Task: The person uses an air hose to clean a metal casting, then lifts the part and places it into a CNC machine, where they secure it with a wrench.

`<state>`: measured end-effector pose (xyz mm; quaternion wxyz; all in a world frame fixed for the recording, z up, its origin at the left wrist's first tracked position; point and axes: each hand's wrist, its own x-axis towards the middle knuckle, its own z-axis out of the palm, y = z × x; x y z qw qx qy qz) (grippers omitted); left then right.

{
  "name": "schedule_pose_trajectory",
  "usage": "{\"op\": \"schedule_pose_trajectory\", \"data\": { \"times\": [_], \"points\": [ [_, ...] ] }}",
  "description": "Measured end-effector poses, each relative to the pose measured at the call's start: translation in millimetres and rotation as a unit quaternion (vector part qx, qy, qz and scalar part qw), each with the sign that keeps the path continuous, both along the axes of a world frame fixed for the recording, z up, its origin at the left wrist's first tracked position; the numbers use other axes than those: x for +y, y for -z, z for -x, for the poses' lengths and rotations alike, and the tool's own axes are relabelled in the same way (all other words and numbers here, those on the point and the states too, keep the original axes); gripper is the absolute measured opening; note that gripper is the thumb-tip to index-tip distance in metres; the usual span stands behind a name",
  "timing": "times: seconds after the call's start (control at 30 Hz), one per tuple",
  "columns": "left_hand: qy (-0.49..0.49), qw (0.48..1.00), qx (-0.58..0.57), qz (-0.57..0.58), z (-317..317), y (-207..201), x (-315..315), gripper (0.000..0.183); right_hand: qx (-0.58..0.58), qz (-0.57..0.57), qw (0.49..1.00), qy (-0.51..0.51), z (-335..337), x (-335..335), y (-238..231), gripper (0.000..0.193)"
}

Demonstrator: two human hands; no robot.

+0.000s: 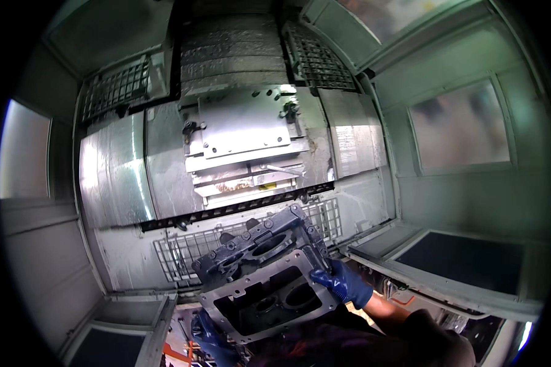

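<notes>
Between my two blue-gloved hands is a large dark grey cast-metal housing (251, 249), tilted, with a machined rectangular flange toward me, bolt holes around it and round bores inside. My right hand (343, 282) grips its right side, fingers on the flange edge. At its lower left, my left hand (212, 335) is closed against the casting, most of its fingers hidden behind it. Beyond the housing, inside the machine, stands a flat metal fixture plate (245, 125) with dark clamps (193, 127) at its sides. A thin metal handle or bar (281, 169) lies at the fixture's front.
Wet sheet-metal way covers (113, 171) flank the machine table. Wire grates lie at the front (171, 254) and at the back left (117, 88). A dark rail (239, 209) crosses before the fixture. Enclosure walls with windows (462, 125) and door frames (465, 260) stand at both sides.
</notes>
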<state>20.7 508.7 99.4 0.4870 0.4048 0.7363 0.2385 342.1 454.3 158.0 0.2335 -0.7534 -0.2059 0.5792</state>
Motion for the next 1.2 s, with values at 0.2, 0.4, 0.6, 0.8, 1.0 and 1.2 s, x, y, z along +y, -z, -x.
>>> {"op": "schedule_pose_trajectory", "data": {
  "times": [0.2, 0.4, 0.6, 0.8, 1.0, 1.2],
  "points": [
    [0.012, 0.996, -0.079, -0.048, -42.7, 2.4, 37.1, 0.022, -0.008, -0.058, 0.988, 0.146, 6.5, -50.2, -6.2, 0.038],
    [-0.009, 0.994, -0.073, -0.076, -68.8, 16.5, 5.3, 0.020, 0.016, -0.081, 0.984, 0.158, -36.0, -77.6, 6.5, 0.037],
    [-0.070, 0.995, 0.006, -0.075, -112.9, 5.0, -46.3, 0.033, 0.065, -0.110, 0.989, 0.070, -113.6, -70.7, -4.4, 0.037],
    [-0.108, 0.991, 0.006, -0.077, -153.4, -9.2, -79.7, 0.037, 0.068, -0.084, 0.994, -0.015, -156.6, -52.7, -19.0, 0.045],
    [-0.071, 0.993, -0.022, -0.087, -143.7, 5.9, -82.5, 0.038, -0.006, -0.062, 0.992, -0.108, -150.2, -15.7, -21.7, 0.051],
    [-0.127, 0.987, -0.052, -0.082, -121.4, 23.8, -82.9, 0.037, -0.048, -0.038, 0.984, -0.164, -130.7, 12.8, -4.2, 0.054]
  ]
}}
